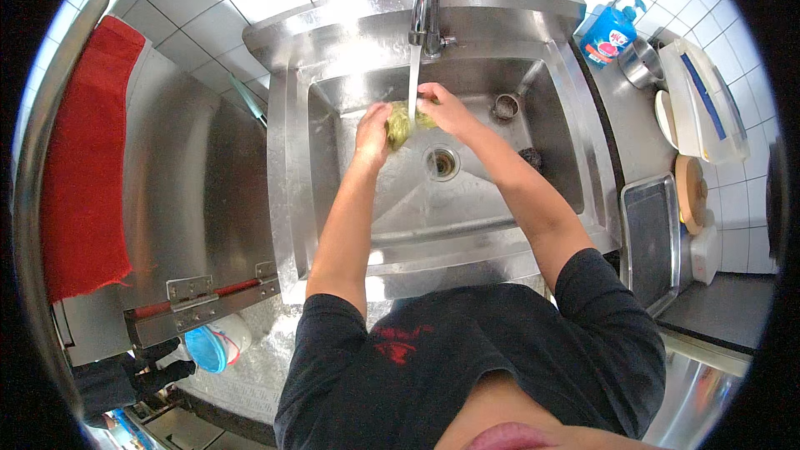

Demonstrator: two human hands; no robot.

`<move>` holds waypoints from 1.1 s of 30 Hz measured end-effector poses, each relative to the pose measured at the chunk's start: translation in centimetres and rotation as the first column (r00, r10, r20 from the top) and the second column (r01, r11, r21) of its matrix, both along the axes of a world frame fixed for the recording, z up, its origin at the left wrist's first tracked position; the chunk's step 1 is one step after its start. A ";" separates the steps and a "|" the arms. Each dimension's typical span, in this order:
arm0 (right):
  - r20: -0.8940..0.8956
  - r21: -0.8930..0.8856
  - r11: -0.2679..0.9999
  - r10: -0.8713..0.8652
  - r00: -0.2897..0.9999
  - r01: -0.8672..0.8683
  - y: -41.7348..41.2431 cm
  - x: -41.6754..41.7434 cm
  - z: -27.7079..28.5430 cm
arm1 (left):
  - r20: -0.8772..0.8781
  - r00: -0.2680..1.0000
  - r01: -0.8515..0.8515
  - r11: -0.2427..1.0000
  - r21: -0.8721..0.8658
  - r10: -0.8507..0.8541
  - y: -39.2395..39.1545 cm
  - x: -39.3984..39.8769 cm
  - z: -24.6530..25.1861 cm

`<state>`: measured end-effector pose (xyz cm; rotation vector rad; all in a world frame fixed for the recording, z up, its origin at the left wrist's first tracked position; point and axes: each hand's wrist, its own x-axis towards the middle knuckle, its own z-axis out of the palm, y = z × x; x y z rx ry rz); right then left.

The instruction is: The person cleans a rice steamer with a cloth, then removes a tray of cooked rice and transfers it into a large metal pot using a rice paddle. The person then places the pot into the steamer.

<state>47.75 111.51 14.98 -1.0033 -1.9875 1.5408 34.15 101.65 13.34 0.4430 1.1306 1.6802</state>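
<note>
Above the basin of a stainless-steel sink, my left hand grips the left side of a yellow-green bundle. The bundle is blurred, and I cannot tell whether it is cloth or leafy vegetable. My right hand holds its right side, fingers bent over it. A stream of water runs from the chrome faucet onto the bundle between my hands. The round drain lies just below and to the right of them.
A small metal strainer cup and a dark scouring pad sit at the basin's right. Along the right counter are a blue pump bottle, a metal pot, a plastic container and a tray. A red cloth hangs left.
</note>
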 end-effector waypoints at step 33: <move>0.238 0.166 0.947 -0.310 0.921 0.276 -4.6 -1.2 -7.9 | 0.571 0.801 -0.010 0.957 -0.291 0.182 -1.2 6.3 -7.9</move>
